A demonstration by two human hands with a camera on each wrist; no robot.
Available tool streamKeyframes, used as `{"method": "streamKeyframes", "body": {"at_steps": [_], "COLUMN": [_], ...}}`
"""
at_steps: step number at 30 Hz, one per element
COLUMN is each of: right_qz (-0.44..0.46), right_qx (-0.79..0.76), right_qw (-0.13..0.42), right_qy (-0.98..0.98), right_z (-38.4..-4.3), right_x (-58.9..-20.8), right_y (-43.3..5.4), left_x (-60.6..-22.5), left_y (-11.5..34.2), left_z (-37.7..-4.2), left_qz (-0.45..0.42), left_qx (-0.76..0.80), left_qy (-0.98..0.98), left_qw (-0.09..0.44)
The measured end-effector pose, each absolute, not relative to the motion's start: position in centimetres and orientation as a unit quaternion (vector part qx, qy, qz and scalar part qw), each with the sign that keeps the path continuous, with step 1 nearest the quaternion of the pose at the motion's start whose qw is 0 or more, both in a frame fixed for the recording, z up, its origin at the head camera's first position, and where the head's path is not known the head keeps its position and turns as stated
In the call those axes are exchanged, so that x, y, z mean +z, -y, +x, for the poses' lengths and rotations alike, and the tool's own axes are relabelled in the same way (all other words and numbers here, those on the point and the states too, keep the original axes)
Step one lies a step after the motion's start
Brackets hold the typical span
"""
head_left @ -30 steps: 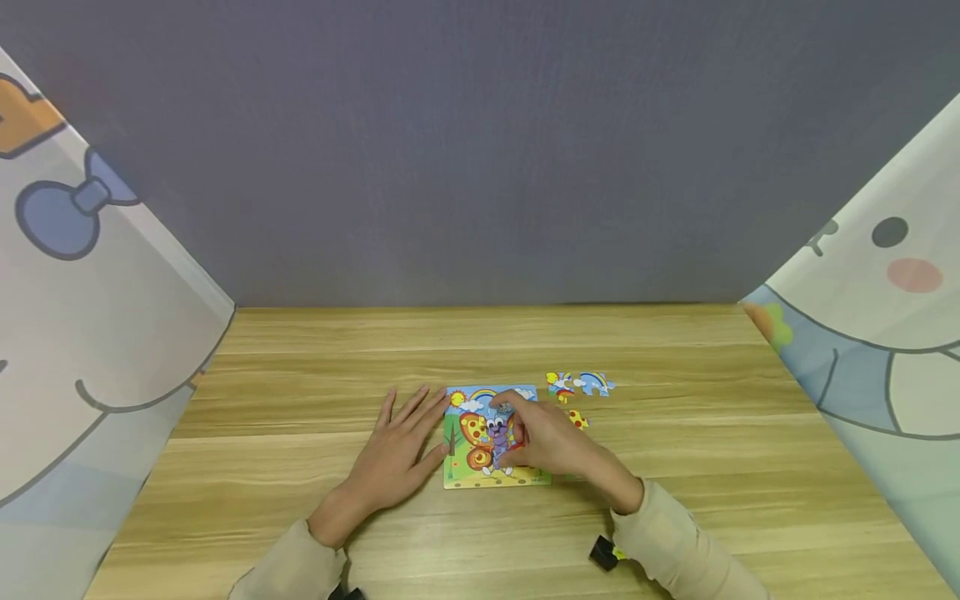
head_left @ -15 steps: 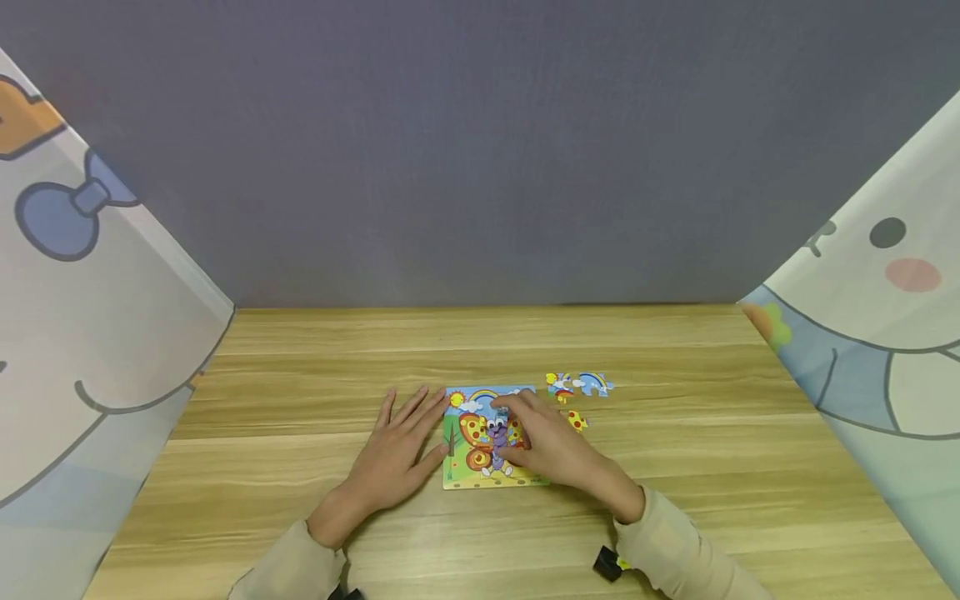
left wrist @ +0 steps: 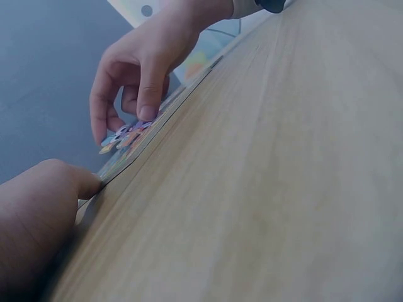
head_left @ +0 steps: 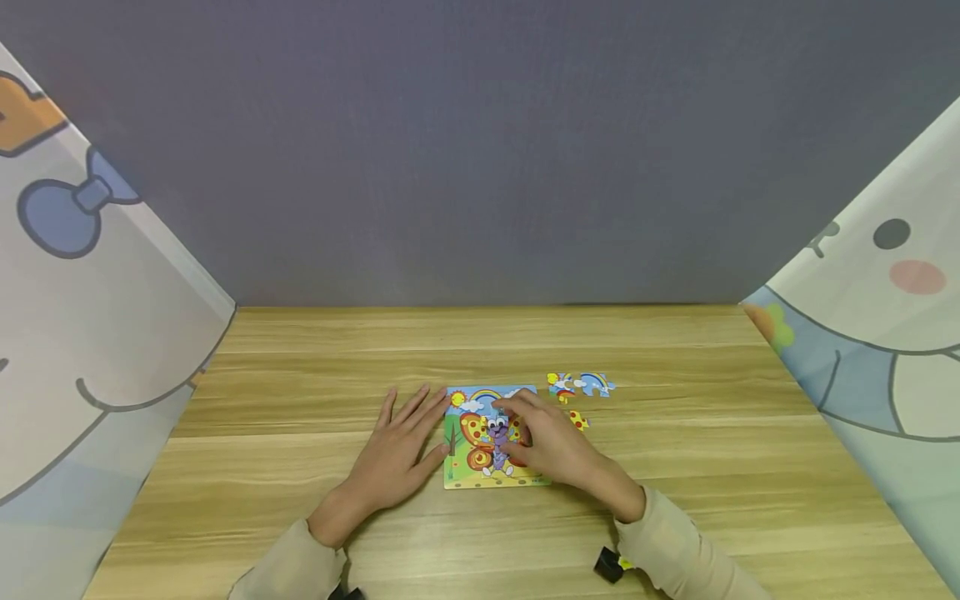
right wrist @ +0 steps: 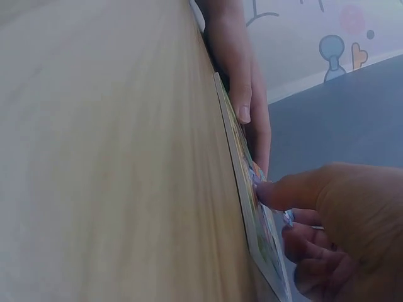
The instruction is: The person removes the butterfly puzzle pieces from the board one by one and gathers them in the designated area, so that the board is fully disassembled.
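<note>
A butterfly jigsaw board (head_left: 468, 481) lies flat on the wooden table, showing a sun, a rainbow and one orange wing at its left. My left hand (head_left: 393, 458) rests flat with fingers spread, the index fingertip and thumb at the board's left edge. Over the middle of the board, my right hand (head_left: 553, 442) pinches a jigsaw piece (left wrist: 128, 134) between thumb and fingers. In the left wrist view that piece sits tilted close above the board. Part of the board's right side is hidden under the right hand.
Beyond the board's upper right lie loose jigsaw pieces: a rainbow piece (head_left: 594, 384), a piece with a yellow corner (head_left: 558, 382) and a yellow piece with red spots (head_left: 578, 420). A grey wall (head_left: 480, 167) stands behind the wooden table (head_left: 337, 350).
My right hand has shifted slightly over the board, its thumb a little farther up, and more of the right wing shows. The left hand and the loose pieces stay put.
</note>
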State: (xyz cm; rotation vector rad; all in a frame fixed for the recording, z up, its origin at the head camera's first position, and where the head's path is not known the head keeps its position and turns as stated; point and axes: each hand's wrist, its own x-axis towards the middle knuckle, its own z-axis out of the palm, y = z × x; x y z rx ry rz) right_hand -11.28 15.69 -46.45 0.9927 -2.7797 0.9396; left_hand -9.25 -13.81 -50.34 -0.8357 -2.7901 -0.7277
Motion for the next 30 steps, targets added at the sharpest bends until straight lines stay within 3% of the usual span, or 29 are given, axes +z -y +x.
{"method": "streamKeyframes", "body": {"at_steps": [14, 24, 30], "right_qz": [0.317, 0.314, 0.331], "right_qx": [0.259, 0.298, 0.314], "right_qw": [0.074, 0.078, 0.111], "right_qy": [0.909, 0.898, 0.883], "right_z": [-11.2, -11.2, -11.3], "right_x": [-46.3, -45.9, -45.8], "right_y": [-15.5, -16.3, -17.1], "left_x": [-50.2, -50.3, -50.3], "left_y": [13.7, 13.7, 13.9], "left_z": [-9.4, -9.4, -9.3], "left_qz": [-0.284, -0.287, -0.283], "left_qx": [-0.237, -0.234, -0.235], "left_qy": [0.926, 0.926, 0.927], "left_qw": [0.076, 0.079, 0.078]}}
